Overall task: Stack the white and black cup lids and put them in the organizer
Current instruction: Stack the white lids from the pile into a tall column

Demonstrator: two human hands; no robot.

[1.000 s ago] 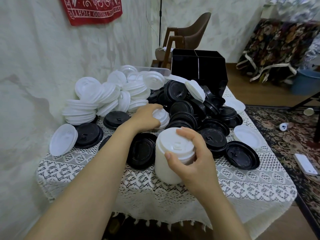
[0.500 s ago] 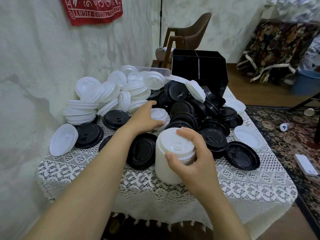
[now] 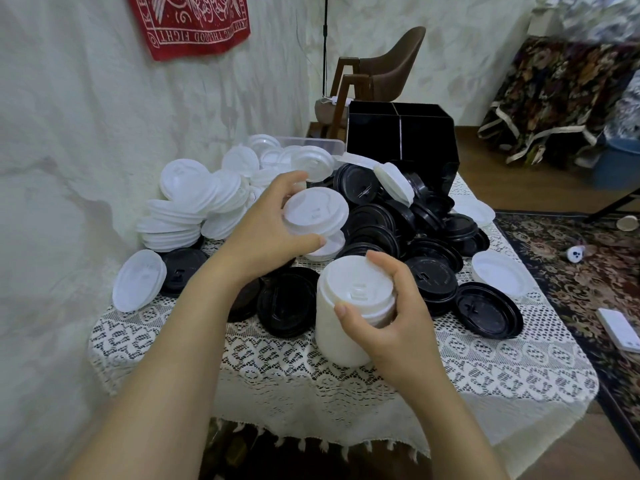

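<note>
Meanwhile, at the lace-covered table: one white lid in hand, a white stack steadied

From the head camera, the person's left hand (image 3: 273,233) grips a round white plastic cup lid (image 3: 317,211) by its rim, fingers over the far edge and thumb under the near one. The lid is tilted, above the heap and clear of the table. Another white lid lies just beneath the thumb; whether the hand holds that one too, I cannot tell.

The right hand (image 3: 388,323) is curled round the top of a tall stack of white lids (image 3: 341,341), which stands upright on the cream lace tablecloth (image 3: 450,368) near the front edge. Thumb and fingers pinch the uppermost lid's rim.

Behind the hands, a loose pile of black plastic lids (image 3: 433,278) fills the middle and right of the table. A pile of white lids (image 3: 194,202) lies to the left by the wall. The black divided organizer box (image 3: 398,140) stands at the far end of the table, touching the black pile. A clear plastic tub (image 3: 311,142) sits beside it, and a brown chair (image 3: 391,71) stands beyond.
</note>
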